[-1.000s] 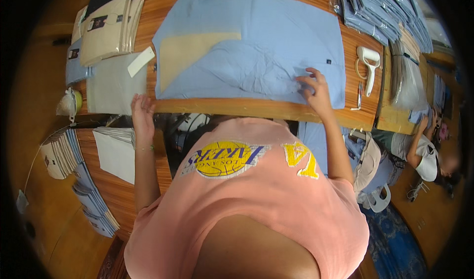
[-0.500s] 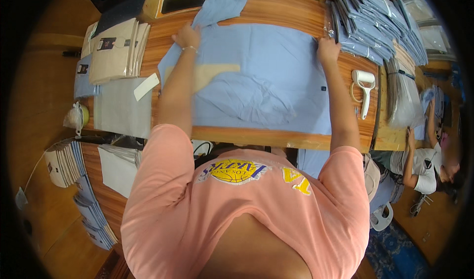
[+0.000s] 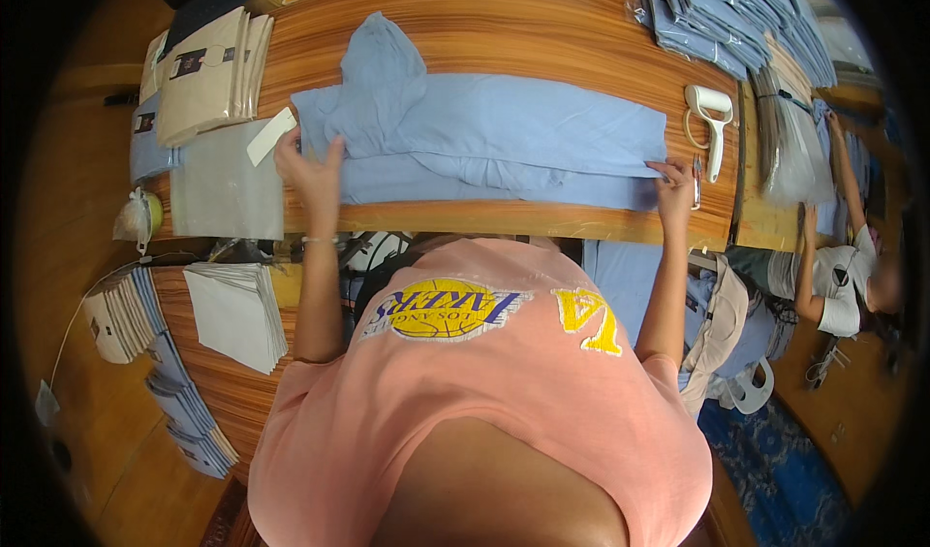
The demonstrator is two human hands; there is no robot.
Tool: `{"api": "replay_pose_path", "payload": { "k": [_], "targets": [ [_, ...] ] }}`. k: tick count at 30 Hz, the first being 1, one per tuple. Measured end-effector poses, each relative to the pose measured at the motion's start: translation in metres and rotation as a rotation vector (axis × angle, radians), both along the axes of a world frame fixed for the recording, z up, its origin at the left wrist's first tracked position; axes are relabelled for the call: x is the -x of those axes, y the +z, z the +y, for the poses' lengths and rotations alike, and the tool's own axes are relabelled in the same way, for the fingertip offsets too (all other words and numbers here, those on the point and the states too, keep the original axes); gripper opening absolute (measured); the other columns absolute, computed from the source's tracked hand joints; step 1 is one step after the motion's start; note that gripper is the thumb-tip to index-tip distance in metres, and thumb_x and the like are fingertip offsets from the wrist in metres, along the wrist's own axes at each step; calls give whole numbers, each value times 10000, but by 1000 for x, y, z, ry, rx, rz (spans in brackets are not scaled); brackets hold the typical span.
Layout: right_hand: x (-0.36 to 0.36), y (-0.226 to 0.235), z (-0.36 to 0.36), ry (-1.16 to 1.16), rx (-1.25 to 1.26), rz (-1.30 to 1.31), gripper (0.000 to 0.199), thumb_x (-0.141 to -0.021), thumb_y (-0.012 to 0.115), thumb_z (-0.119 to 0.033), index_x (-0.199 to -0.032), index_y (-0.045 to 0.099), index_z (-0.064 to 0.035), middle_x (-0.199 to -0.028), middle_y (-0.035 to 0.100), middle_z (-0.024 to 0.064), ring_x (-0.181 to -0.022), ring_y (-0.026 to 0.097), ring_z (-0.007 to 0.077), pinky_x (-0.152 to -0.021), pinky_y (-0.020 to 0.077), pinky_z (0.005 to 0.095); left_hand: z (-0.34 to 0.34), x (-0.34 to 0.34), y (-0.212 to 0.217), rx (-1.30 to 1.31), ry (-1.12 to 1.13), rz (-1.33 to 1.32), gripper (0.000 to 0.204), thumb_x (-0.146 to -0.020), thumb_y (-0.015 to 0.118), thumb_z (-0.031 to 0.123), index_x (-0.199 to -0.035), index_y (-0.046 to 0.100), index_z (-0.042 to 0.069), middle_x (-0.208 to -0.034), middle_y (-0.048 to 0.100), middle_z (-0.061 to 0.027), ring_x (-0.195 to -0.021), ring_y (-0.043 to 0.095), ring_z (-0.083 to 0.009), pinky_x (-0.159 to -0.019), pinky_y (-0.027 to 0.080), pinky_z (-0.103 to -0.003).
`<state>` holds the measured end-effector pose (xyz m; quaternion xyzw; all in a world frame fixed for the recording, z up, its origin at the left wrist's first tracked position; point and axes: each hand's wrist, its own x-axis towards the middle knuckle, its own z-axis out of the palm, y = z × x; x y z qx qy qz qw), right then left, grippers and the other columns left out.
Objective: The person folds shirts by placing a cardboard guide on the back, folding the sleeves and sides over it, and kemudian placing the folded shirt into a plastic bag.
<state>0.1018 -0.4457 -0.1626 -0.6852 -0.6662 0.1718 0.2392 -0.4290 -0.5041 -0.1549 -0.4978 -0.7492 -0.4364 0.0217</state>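
Note:
A light blue shirt (image 3: 523,116) lies folded over into a long band across the table in front of me. One sleeve (image 3: 381,62) sticks out beyond its far edge on the left. At the shirt's left end, my left hand (image 3: 312,174) is open, thumb and fingers spread, with the thumb at the cloth. A white card (image 3: 271,137) lies right beside those fingers. My right hand (image 3: 673,184) pinches the edge of the folded layer at the right end. Close to it are small metal snips (image 3: 696,181) and a white lint roller (image 3: 712,111).
Folded beige garments (image 3: 208,77) and clear plastic bags (image 3: 228,188) lie at the left. Bagged blue shirts (image 3: 707,19) are stacked at the far right, above a bundle of plastic sleeves (image 3: 787,150). A co-worker (image 3: 835,276) is at the right. White envelopes (image 3: 232,310) lie lower left.
The shirt's far part has been folded toward me, covering the beige panel that showed before. Both hands have come nearer my body. My left hand has let go of the far edge.

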Motion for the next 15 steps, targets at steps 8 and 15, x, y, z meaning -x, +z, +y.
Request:
{"api": "replay_pose_path", "payload": {
  "k": [8, 15],
  "targets": [
    [-3, 10, 19, 65, -132, -124, 362, -712, 547, 51, -873, 735, -214, -1106, 571, 108, -1051, 505, 296, -931, 381, 391, 24, -63, -1, 539, -809, 429, 378, -664, 731, 286, -976, 594, 124, -950, 584, 0, -930, 469, -237, -843, 311, -385],
    [-24, -36, 25, -25, -143, -125, 279, -711, 587, -35, -925, 712, -163, -1053, 597, 126, -971, 546, 308, -855, 429, 384, 22, -65, -14, 552, -810, 399, 284, -682, 720, 257, -884, 578, 116, -870, 596, -5, -872, 482, -228, -783, 315, -381]
  ]
}}
